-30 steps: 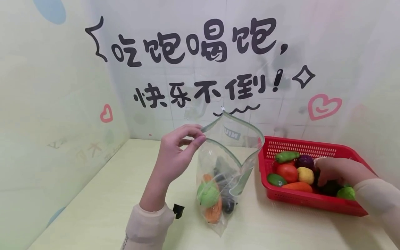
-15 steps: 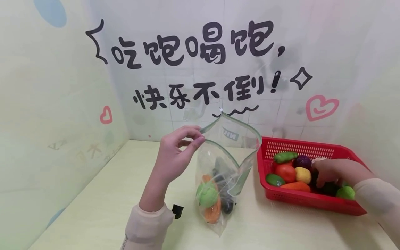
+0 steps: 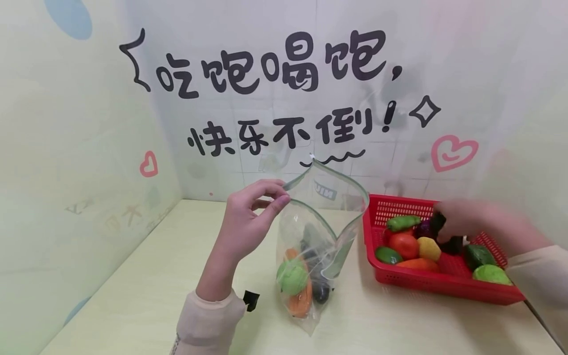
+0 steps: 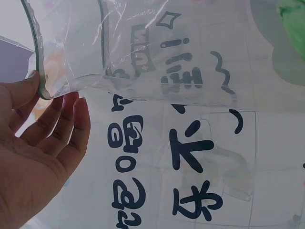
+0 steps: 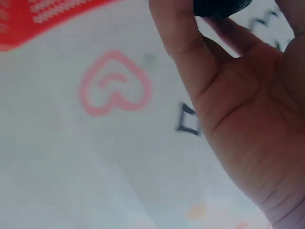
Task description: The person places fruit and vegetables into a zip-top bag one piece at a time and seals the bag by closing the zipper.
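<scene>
My left hand (image 3: 250, 217) pinches the green-edged rim of a clear zip bag (image 3: 293, 224) between thumb and fingers. The bag stands on the table with its mouth spread wide. Inside it are a round green vegetable (image 3: 292, 277), an orange carrot-like piece (image 3: 301, 300) and dark pieces (image 3: 320, 291). Over the red basket (image 3: 448, 291), my right hand (image 3: 470, 217), blurred, grips a dark, rounded vegetable-like thing (image 3: 438, 223). The right wrist view shows only the lower part of this dark thing (image 5: 220, 6) between the fingers; its kind I cannot tell.
The basket holds a green pepper (image 3: 403, 223), a tomato (image 3: 404, 245), a yellow piece (image 3: 429, 249), a carrot (image 3: 419, 265), a dark green vegetable (image 3: 479, 256) and a light green one (image 3: 491, 274). A black scrap (image 3: 251, 300) lies near the left wrist. Printed walls (image 3: 266, 44) enclose the table.
My right hand has lifted from among the vegetables with the dark thing in its grip, uncovering the basket's right side. My left hand keeps its hold on the bag rim.
</scene>
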Demonstrator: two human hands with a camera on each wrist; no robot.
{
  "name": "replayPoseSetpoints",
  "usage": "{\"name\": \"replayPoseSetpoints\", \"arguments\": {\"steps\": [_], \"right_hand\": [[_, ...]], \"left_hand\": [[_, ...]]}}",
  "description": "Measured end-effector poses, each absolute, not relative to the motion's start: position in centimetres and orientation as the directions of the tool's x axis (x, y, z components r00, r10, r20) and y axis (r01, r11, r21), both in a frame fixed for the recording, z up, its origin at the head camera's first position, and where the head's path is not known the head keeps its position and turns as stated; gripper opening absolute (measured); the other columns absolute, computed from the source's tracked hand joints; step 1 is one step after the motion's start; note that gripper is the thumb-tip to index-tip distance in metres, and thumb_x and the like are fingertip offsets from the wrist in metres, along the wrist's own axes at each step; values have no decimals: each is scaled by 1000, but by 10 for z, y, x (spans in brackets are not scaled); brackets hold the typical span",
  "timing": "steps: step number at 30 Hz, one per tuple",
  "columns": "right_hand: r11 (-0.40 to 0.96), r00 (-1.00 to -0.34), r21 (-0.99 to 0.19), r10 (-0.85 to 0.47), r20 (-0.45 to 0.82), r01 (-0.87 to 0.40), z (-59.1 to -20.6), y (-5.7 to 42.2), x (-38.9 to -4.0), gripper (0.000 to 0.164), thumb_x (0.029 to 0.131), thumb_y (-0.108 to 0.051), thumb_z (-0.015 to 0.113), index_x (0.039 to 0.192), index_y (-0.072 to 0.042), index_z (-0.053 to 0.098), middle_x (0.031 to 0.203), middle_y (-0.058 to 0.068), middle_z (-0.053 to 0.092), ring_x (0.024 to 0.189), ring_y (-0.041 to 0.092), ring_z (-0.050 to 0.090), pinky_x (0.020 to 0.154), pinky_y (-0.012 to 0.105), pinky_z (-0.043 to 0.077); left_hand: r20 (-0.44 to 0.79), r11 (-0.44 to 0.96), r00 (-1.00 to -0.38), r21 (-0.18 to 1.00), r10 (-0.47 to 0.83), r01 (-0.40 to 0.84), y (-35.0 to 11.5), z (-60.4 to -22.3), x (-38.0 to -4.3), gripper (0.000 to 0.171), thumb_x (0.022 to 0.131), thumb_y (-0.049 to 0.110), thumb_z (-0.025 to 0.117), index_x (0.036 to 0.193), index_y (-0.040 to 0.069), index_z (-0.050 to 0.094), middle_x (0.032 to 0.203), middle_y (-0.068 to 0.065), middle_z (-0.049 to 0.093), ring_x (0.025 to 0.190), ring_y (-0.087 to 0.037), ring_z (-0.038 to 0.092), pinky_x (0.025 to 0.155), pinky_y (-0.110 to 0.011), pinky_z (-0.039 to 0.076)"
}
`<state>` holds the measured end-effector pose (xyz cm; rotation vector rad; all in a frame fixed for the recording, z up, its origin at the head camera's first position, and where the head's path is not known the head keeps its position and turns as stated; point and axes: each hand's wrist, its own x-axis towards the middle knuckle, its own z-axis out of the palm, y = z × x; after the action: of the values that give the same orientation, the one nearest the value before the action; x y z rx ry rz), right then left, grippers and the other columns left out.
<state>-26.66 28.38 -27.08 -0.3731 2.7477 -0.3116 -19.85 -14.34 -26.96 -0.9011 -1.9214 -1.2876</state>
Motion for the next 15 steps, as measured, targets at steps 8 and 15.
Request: {"name": "replayPoseSetpoints", "arguments": {"steps": [8, 15], "right_hand": [[890, -939, -301, -322, 119, -343, -212, 220, -236, 79, 77, -41, 79, 135, -3, 42, 112, 21, 55, 96, 41, 54, 63, 44, 58], [712, -819, -494, -202, 536, -499, -192, 154, -191, 77, 79, -45, 75, 145, -23, 39, 121, 8, 56, 97, 25, 62, 67, 32, 59]], "left_hand": [[813, 301, -555, 492, 175, 817, -137, -251, -176, 6, 83, -6, 69, 88, -3, 68, 91, -13, 69, 101, -24, 62, 71, -37, 58], [801, 311, -568, 499, 192, 809, -133, -246, -171, 6, 83, -9, 68, 88, -5, 67, 88, -15, 68, 101, -26, 62, 70, -39, 58]]}}
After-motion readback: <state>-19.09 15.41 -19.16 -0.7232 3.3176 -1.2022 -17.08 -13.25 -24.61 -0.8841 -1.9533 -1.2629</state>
